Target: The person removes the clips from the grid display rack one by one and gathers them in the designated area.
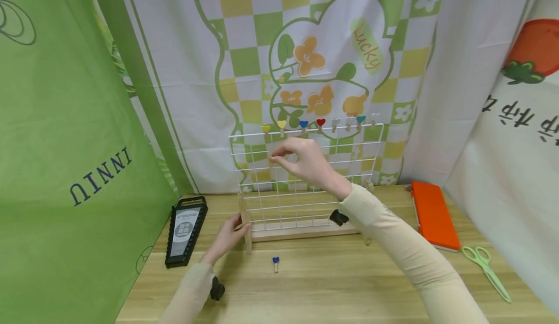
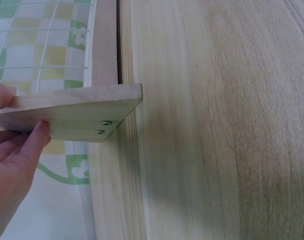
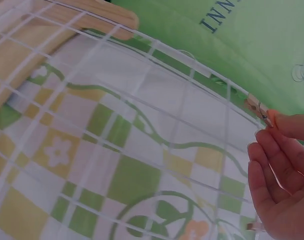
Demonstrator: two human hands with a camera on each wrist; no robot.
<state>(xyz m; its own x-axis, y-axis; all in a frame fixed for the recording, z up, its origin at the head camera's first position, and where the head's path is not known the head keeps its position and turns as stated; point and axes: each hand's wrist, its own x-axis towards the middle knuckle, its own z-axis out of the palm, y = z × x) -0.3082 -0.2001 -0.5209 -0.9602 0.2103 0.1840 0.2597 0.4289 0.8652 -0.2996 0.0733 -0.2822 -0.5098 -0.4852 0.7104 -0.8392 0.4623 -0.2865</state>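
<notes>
Wooden clip [image 3: 257, 106], its orange end mostly hidden by the fingers, is in the right hand [image 1: 305, 160], before the upper left part of the wire rack [image 1: 301, 233]. That grip is closed on it, thumb and fingertips pinching; whether the clip touches a wire is hard to make out, and the shape of its orange end cannot be told.

From the left, a black holder [image 1: 186, 232] lies by the surface's left edge, the print on its label too small to read. Next comes the left hand [image 1: 227, 236], cut off by the border of the left wrist view; its grip is closed on the rack's wooden left foot [image 2: 77, 117], whose far end also runs out of that view. Just before the rack, toward the surface's front edge, which is out of frame, lies a blue heart clip [image 1: 275, 261]. Along the rack's top wire sit a yellow clip [image 1: 266, 128], a cream clip [image 1: 282, 124], another blue one, a red clip [image 1: 320, 121], two pale ones, a teal clip [image 1: 360, 119] and a last pale one; the pale ones blur into the curtain [image 1: 183, 86]. The right sleeve [image 1: 406, 246] hides part of the rack's right end. An orange case [image 1: 434, 215] lies near the surface's back right corner, green scissors [image 1: 486, 266] along its right edge.
</notes>
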